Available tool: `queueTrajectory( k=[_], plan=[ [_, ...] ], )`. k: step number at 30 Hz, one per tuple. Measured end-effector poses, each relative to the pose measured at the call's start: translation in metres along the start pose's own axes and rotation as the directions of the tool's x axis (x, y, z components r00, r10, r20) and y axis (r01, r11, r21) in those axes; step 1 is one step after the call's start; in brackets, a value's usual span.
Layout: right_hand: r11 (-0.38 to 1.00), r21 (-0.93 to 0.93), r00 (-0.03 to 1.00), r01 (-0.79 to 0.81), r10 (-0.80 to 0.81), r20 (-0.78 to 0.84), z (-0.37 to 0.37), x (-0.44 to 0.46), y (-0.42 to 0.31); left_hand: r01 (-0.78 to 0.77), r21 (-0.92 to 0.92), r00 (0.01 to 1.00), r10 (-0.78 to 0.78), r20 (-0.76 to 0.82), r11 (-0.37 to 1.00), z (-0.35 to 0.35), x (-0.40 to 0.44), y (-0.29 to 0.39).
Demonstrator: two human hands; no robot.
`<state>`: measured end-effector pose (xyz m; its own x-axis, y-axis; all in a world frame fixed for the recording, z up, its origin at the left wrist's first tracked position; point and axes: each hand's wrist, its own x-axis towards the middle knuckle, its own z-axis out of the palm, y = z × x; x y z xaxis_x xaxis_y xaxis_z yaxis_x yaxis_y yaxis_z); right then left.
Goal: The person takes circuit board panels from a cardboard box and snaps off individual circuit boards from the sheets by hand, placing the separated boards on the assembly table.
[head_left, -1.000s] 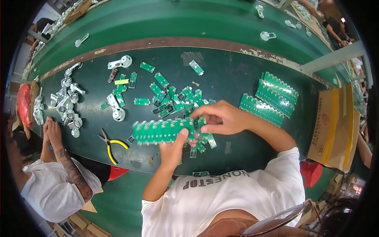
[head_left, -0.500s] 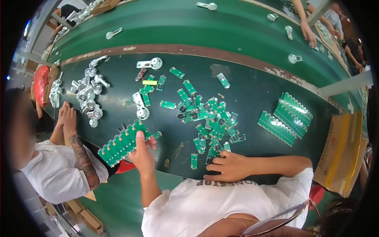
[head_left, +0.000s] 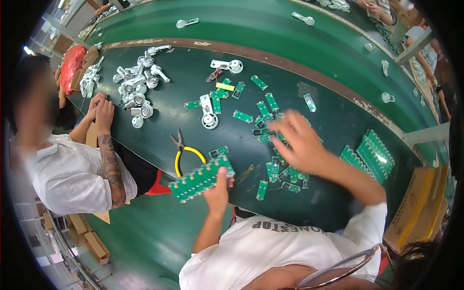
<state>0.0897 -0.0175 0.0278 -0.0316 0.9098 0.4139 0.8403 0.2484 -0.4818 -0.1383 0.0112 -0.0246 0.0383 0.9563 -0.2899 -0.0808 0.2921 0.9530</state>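
Observation:
My left hand (head_left: 218, 192) grips a green circuit board panel (head_left: 198, 182) by its right end, thumb on top, at the table's front edge. Over a heap of small green circuit boards (head_left: 261, 190) hovers my right hand (head_left: 309, 147), somewhat blurred, its fingers apart and nothing visible in them. It covers part of the heap. Pliers with yellow handles (head_left: 180, 153) lie just behind the panel, jaws pointing away. One small board (head_left: 219, 152) rests close to the panel's far edge. More green panels (head_left: 377, 154) are stacked on the right.
White round-headed parts (head_left: 140, 89) are piled at the left, near a co-worker's clasped hands (head_left: 102, 108). A yellow-green battery (head_left: 225, 87) and white device pieces (head_left: 209, 116) lie mid-table. Behind runs a green conveyor belt (head_left: 241, 29). A cardboard box (head_left: 418, 203) stands at the right.
My right hand has lifted off the heap's near side and moved further over it, fingers spreading. The left hand still holds the panel, and the pliers now show. The view has shifted.

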Motion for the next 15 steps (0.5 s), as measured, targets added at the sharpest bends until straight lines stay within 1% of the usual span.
queueTrajectory(
  k=[1,2,3,4,5,6,7,9,11,12,14,15],
  plan=[
    [0.998,-0.059,0.999,0.007,-0.010,-0.047,0.010,0.030,0.008,-0.079,-0.039,0.994,0.082,0.071,0.996,-0.001,0.001,-0.010],
    [0.992,-0.122,0.995,0.012,-0.023,-0.095,0.023,0.059,0.021,-0.097,-0.028,0.993,0.098,0.064,0.995,0.000,-0.001,-0.015],
    [0.975,-0.218,0.997,-0.033,0.017,-0.074,0.038,0.088,0.040,-0.115,-0.017,0.992,0.115,0.058,0.993,0.001,-0.001,-0.018],
    [0.947,-0.312,0.997,-0.073,0.059,-0.055,0.052,0.116,0.060,-0.147,-0.052,0.983,0.152,0.102,0.988,-0.001,0.001,-0.019],
    [0.934,-0.288,0.975,-0.214,0.220,-0.013,0.062,0.143,0.075,-0.149,-0.057,0.982,0.154,0.105,0.987,-0.003,0.002,-0.019],
    [0.897,-0.268,0.927,-0.352,0.374,0.031,0.070,0.162,0.088,-0.124,-0.078,0.986,0.131,0.099,0.989,-0.004,0.003,-0.020],
    [0.895,-0.276,0.929,-0.349,0.370,0.024,0.075,0.173,0.099,-0.101,-0.102,0.989,0.111,0.094,0.990,-0.005,0.005,-0.019],
    [0.922,-0.227,0.911,-0.314,0.360,0.201,0.078,0.189,0.109,-0.069,-0.133,0.994,0.080,0.080,0.989,-0.004,0.007,-0.015],
    [0.938,-0.143,0.921,-0.315,0.339,0.191,0.080,0.183,0.108,-0.045,-0.124,0.995,0.056,0.086,0.991,-0.005,0.006,-0.015],
    [0.930,-0.206,0.931,-0.305,0.337,0.139,0.084,0.176,0.104,-0.048,-0.133,0.994,0.060,0.090,0.990,-0.004,0.006,-0.015],
    [0.951,-0.205,0.959,-0.233,0.259,0.111,0.090,0.164,0.105,-0.024,-0.046,0.992,0.029,0.120,0.999,-0.004,0.006,-0.014],
    [0.957,-0.218,0.967,-0.193,0.223,0.126,0.090,0.162,0.104,-0.017,-0.042,0.992,0.022,0.122,0.999,-0.003,0.007,-0.014]
  ],
)
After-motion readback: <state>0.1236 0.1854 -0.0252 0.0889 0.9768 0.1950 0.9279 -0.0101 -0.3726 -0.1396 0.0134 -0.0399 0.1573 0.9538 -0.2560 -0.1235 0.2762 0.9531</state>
